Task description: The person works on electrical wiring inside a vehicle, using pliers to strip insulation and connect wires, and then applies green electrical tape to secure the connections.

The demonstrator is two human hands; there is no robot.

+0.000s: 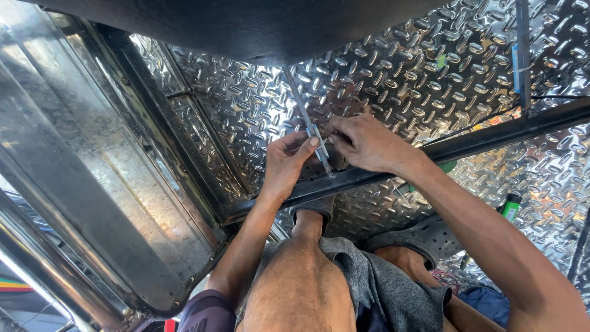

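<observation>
Bare knee (301,289) nearest, both hands pinching thin metal strip (305,117), fingertips hiding its end.

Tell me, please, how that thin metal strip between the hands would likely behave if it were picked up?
The metal strip is long, thin and narrow, so it is probably light and somewhat springy. Its bare shiny surface may be slippery. The left hand and right hand both pinch it near the black bar.

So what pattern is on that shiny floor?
Raised teardrop bumps, silver diamond-plate, on the metal floor; seen from the head view.
</observation>
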